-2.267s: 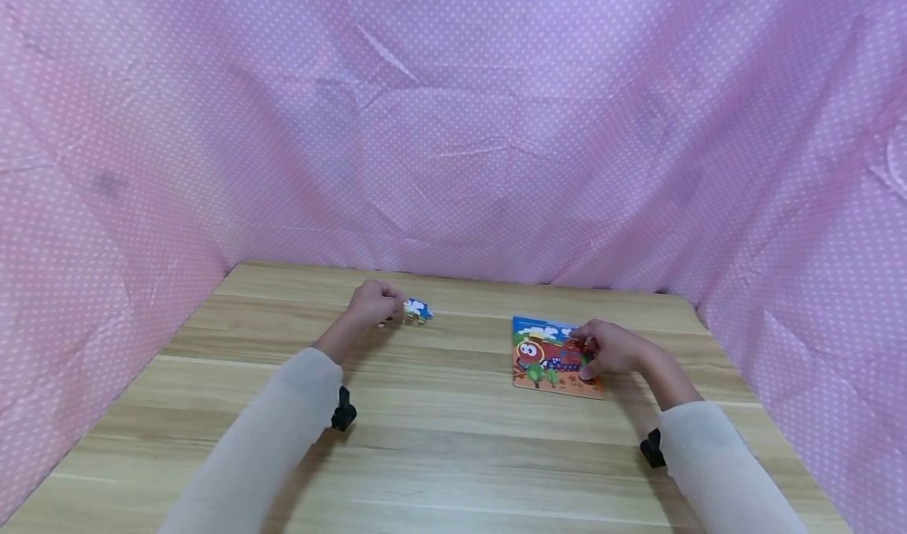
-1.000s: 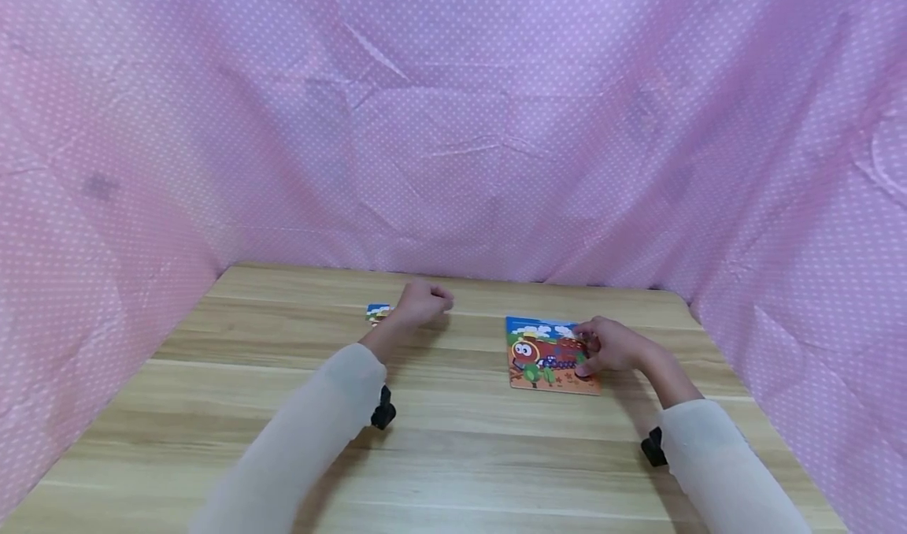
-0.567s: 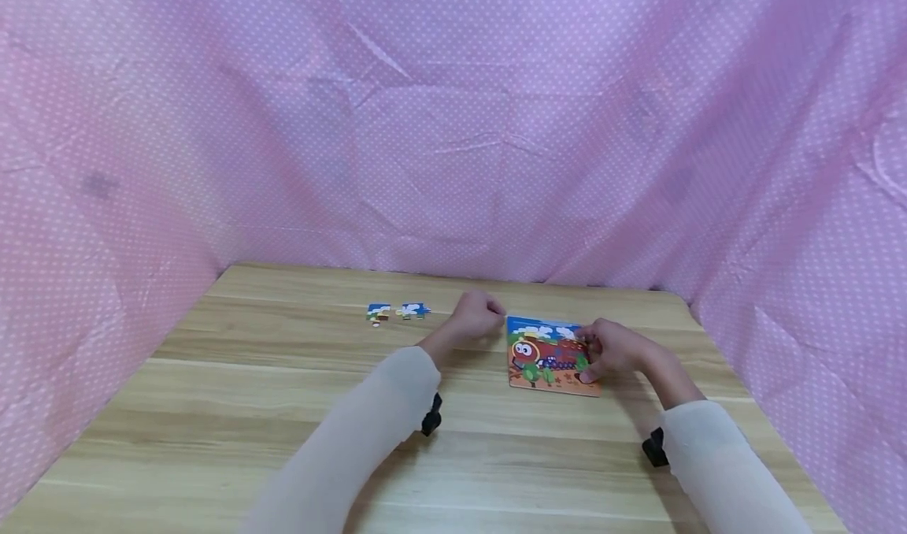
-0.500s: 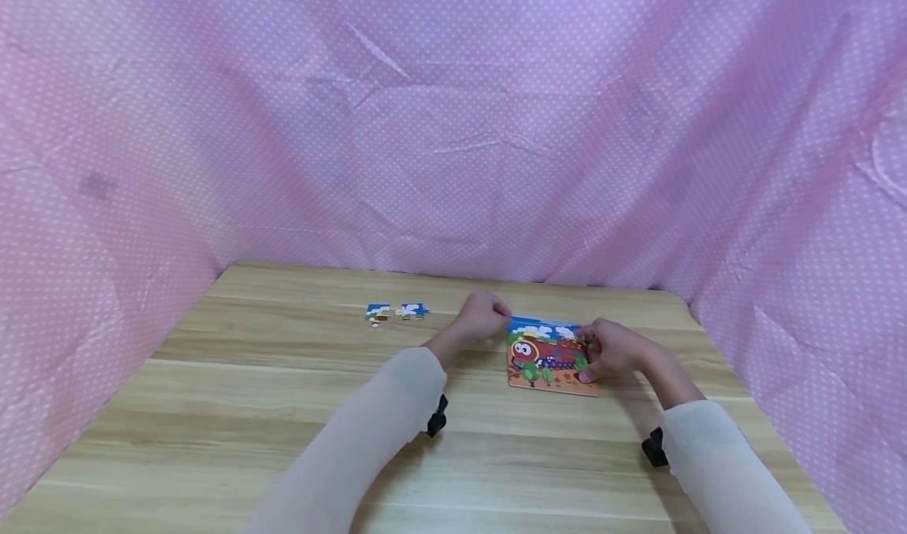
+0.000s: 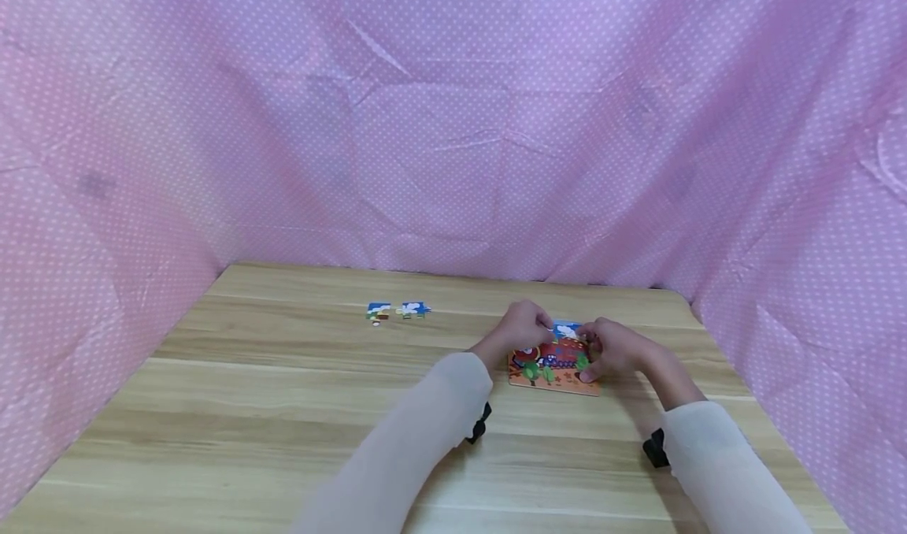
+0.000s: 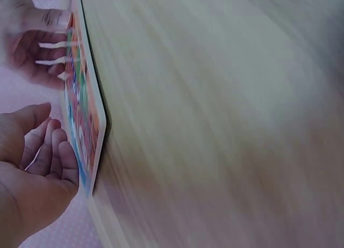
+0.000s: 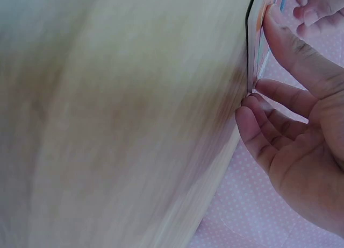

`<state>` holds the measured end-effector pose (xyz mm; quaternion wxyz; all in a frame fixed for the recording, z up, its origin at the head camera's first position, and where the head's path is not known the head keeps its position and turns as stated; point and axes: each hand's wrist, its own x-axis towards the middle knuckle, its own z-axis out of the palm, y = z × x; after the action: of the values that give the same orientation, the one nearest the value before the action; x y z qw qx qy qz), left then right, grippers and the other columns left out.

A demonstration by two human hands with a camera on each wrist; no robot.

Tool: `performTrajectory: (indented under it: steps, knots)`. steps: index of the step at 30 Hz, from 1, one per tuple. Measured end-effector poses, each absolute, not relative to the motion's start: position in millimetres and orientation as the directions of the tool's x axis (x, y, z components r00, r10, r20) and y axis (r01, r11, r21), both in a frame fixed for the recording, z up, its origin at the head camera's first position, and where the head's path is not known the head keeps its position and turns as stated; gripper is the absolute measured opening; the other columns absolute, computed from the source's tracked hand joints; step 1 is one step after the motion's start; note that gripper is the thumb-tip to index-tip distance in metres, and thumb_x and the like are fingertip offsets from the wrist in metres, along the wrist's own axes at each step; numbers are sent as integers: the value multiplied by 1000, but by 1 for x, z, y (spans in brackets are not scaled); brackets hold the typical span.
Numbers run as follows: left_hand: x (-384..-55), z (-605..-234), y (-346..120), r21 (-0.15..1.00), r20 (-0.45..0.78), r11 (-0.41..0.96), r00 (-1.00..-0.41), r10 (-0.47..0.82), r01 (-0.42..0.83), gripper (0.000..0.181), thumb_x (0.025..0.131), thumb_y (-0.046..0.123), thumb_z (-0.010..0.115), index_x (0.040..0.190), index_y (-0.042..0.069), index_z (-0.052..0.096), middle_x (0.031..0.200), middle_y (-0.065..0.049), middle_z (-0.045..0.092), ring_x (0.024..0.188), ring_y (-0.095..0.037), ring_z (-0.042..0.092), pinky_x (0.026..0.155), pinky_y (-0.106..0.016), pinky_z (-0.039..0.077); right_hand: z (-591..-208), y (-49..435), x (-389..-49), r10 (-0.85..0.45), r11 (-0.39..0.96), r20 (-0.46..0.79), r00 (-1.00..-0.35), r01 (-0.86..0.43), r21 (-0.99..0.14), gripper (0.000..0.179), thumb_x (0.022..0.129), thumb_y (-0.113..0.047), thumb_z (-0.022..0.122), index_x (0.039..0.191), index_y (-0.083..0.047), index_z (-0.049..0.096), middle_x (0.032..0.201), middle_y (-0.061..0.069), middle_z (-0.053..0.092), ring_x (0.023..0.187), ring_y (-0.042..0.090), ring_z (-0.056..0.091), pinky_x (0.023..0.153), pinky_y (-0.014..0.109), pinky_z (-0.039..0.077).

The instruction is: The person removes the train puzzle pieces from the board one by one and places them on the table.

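Soft light; wrist views dim, tabletop [image 6: 215, 97] blurred.

A pink and lilac cloth [image 5: 453, 124] printed with small white dots rose behind and along both sides of the scene like walls, creased and gathered into slanting folds, with a dim greyish smudge at the left. In front of it stretched a light wooden counter [image 5: 212, 408], its pale and tan grain running in long bands from side to side and its far corners reaching close to the cloth. The light was soft, leaving a faint whitish sheen on the near wood.
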<state>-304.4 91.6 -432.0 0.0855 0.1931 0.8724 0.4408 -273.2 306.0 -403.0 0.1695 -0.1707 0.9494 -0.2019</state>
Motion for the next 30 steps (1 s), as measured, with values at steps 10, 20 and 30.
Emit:
performTrajectory:
  steps: [10,20,30]
  knots:
    - [-303,-440,108,797,-34,565,-919,393,212,12,86,17,84,95,12,78,82,8,66,78,-4,58,74,-20,50,-403,307,-273,-410,850,-240,-880,-274,-450,82,75,-25,94,138,9,55,105,12,54,92,26,50,82,40,45]
    - [-301,-441,110,782,-66,596,-927,370,182,15,87,20,84,99,14,79,87,9,64,82,-5,56,79,-23,50,-404,307,-274,-429,841,-221,-876,-298,-452,82,76,-24,93,138,11,54,103,12,54,91,25,50,80,40,44]
    - [-298,-438,115,738,-68,652,-942,328,174,12,87,25,84,94,17,79,85,10,66,81,-7,57,84,-27,48,-403,308,-273,-415,844,-235,-879,-275,-461,82,76,-25,93,139,10,53,107,14,54,95,28,50,83,42,44]
